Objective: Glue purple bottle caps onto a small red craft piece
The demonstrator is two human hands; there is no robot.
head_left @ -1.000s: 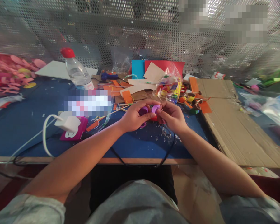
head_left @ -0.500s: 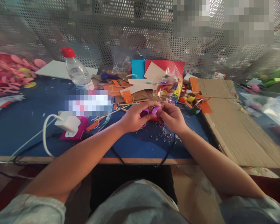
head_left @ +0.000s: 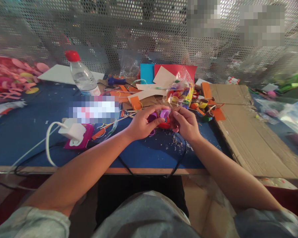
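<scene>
Is a blue counter (head_left: pixel 136 155); bears a magenta block (head_left: pixel 88 133), pink pieces (head_left: pixel 12 79) at far left, pale shavings (head_left: pixel 175 142) near the middle, brown cardboard (head_left: pixel 258 138) at right.

One head-worn camera looks forward and down at the table (head_left: pixel 144 155).
</scene>
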